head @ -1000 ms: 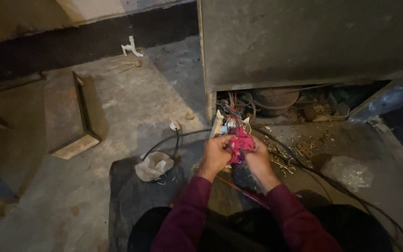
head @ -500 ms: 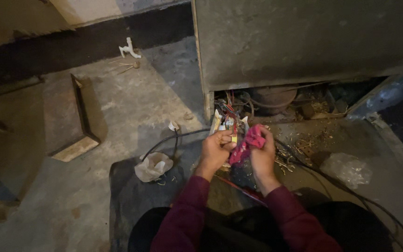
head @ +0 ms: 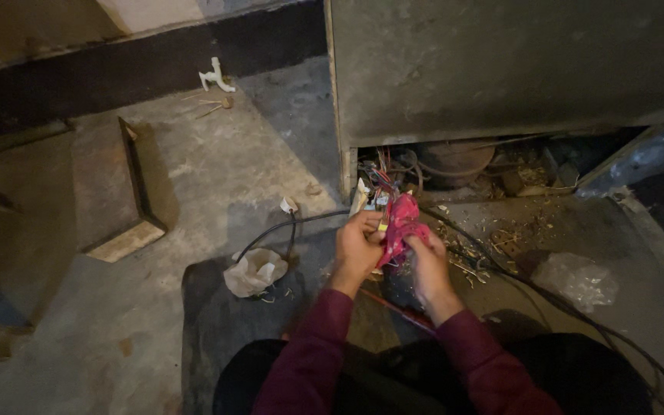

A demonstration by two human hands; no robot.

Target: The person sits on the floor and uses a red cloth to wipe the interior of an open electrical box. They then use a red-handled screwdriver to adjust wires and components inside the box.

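Both of my hands hold a crumpled pink-red piece of plastic wrap (head: pixel 402 219) around a small yellow-tipped part, just in front of the open base of a grey metal appliance (head: pixel 501 69). My left hand (head: pixel 356 250) pinches it from the left, fingers curled. My right hand (head: pixel 424 261) grips its lower right side. Coloured wires (head: pixel 382 173) run from the bundle into the appliance's bottom opening, where a round dark compressor (head: pixel 455 157) sits. Both sleeves are maroon.
A black cable (head: pixel 286 227) loops across the concrete floor to the left. A crumpled white wrapper (head: pixel 253 270) lies by my left knee. A clear plastic bag (head: pixel 578 280) lies right. A wooden board (head: pixel 128 196) stands at left, and a white plastic fitting (head: pixel 215 78) by the wall.
My hands have turned the pink wrap slightly and drawn a little closer to the appliance opening. The view has shifted a bit leftward.
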